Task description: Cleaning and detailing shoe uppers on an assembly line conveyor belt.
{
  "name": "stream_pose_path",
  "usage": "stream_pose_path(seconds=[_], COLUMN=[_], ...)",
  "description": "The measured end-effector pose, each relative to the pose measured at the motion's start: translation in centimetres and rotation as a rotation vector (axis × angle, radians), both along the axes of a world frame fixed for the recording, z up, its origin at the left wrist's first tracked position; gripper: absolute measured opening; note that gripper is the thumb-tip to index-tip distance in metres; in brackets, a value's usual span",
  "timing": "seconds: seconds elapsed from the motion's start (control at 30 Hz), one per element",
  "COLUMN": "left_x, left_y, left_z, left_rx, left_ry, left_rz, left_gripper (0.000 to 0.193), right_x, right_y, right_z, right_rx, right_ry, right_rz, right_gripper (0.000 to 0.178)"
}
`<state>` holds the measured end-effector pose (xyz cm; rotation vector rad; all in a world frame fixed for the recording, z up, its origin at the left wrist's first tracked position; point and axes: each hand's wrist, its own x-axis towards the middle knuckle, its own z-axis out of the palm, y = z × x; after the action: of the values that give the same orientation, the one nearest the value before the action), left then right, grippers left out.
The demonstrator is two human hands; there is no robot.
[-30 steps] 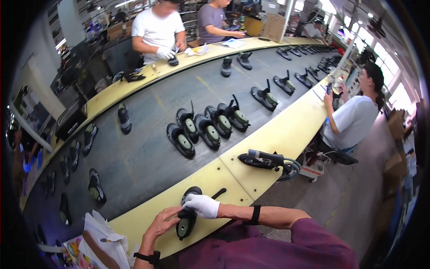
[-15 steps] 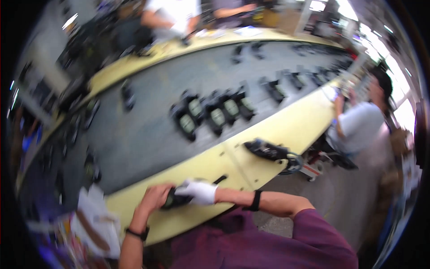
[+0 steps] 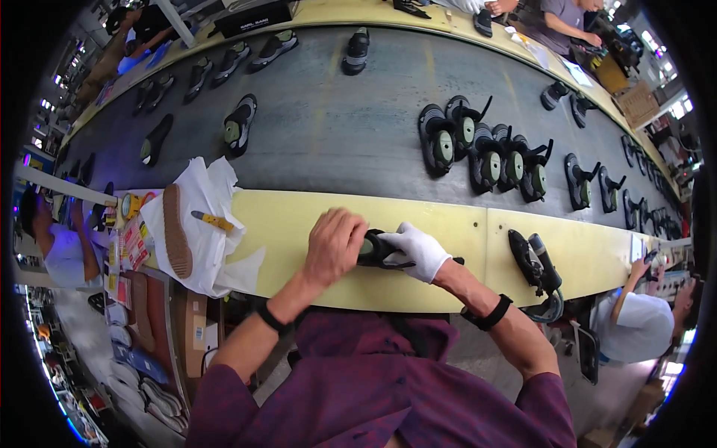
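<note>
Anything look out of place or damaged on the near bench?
One untidy spot: the white paper left of the left hand is crumpled, with a brown sole and yellow tool lying on it. No spill or damage shows, though the right hand partly hides the shoe.

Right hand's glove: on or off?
On. The white glove covers the right hand up to the wrist, where bare forearm begins; that hand holds the black shoe.

Shoe (image 3: 379, 245) at centre, between left hand (image 3: 334, 245) and right hand (image 3: 420, 252). Sole (image 3: 177, 231) on paper (image 3: 212, 187) at nine o'clock; tool (image 3: 544, 263) at three; belt (image 3: 336, 142) at twelve.
</note>
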<state>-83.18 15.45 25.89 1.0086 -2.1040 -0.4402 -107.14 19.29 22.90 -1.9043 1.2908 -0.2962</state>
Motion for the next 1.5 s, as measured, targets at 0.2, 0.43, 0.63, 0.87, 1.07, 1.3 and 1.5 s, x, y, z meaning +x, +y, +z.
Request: stream_pose_path(seconds=[0.2, 0.43, 0.63, 0.87, 1.07, 1.3, 1.5], left_x=[0.5, 0.0, 1.2, 3.0, 3.2, 2.2, 2.7], left_y=[10.1, 9.5, 10.3, 8.0, -0.6, -1.6, -2.8], left_z=[-0.4, -1.8, -2.9, -1.6, -1.7, -4.7, -2.7], left_rx=[0.112, 0.241, 0.191, 0.181, -0.122, -0.134, -0.122], left_ry=[-0.075, -0.056, -0.06, -0.031, -0.049, -0.069, -0.062], left_rz=[0.003, 0.041, -0.135, -0.294, -0.431, -0.425, -0.404], left_gripper=[0.043, 0.053, 0.042, 0.043, 0.041, 0.053, 0.051], right_x=[-0.3, -1.4, 0.8, 1.9, 3.8, 5.2, 5.8], right_y=[-0.6, -2.2, 0.2, 0.8, 0.5, 0.9, -0.4], right_z=[1.6, 1.8, 1.3, 2.8, 3.1, 0.9, 0.6], right_rx=[0.008, 0.046, -0.159, -0.212, -0.195, -0.243, -0.28], right_ry=[0.03, -0.023, 0.104, 0.316, 0.31, 0.233, 0.257], right_rz=[0.075, 0.155, 0.052, 0.077, 0.097, -0.005, -0.057], right_gripper=[0.062, 0.057, 0.049, 0.046, 0.042, 0.041, 0.043])
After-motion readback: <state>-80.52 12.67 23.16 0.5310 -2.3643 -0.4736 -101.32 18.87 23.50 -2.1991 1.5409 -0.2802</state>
